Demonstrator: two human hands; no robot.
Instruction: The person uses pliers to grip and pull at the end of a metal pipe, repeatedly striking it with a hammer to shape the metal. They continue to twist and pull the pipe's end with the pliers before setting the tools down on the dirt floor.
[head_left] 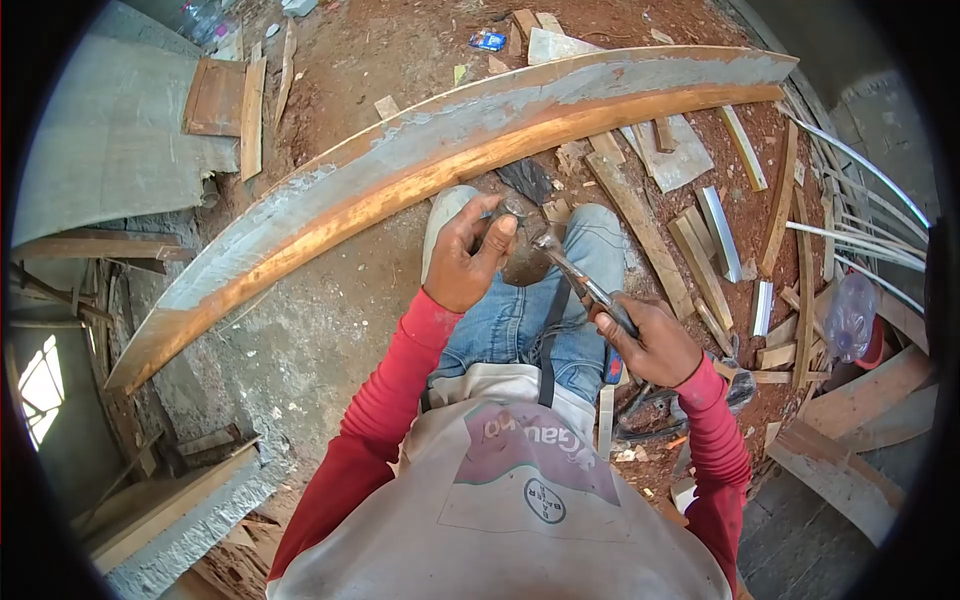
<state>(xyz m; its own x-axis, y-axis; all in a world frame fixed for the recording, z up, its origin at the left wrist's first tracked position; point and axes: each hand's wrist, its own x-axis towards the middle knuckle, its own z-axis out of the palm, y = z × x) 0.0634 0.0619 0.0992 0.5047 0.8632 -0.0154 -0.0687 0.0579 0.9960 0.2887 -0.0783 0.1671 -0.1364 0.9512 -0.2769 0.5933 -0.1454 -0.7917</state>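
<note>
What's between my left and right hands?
In the head view, a tool's metal shaft spans from your right hand toward a brownish, rounded object beside your left hand.

The pale garment (500, 555) reads "Gau", "ho" and, circled, "BAYER".

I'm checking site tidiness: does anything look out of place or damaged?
Loose planks lie strewn at odd angles to the right, a blue packet lies like litter beyond the long board, and that board's grey face looks patchy, perhaps worn.
</note>
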